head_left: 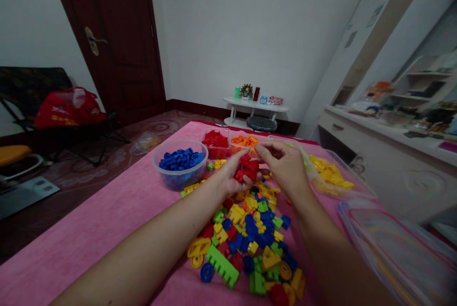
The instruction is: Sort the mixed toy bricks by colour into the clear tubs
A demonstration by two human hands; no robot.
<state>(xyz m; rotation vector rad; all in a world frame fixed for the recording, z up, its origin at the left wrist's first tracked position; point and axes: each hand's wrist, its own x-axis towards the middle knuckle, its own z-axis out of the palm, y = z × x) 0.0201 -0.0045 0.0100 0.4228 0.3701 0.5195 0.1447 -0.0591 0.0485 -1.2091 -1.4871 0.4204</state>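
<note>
Several red building blocks [247, 168] lie gathered in my left hand [233, 175], its palm turned up and its fingers curled round them. Just to the right, my right hand [282, 158] is bent with thumb and fingertips close together beside those blocks; whatever is between them is too small to make out. Below both hands spreads a loose pile of mixed blocks [250, 230] in yellow, blue, green and red, with wheels among them. Beyond the hands stand a clear box of red blocks [216, 139] and a box of orange blocks [244, 141].
A round tub [157, 165] of blue blocks stands on the pink cloth [117, 215] at left. At right is a clear box of yellow blocks [330, 172], with stacked plastic lids [403, 249] nearer me. A white cabinet [357, 144] borders the right side.
</note>
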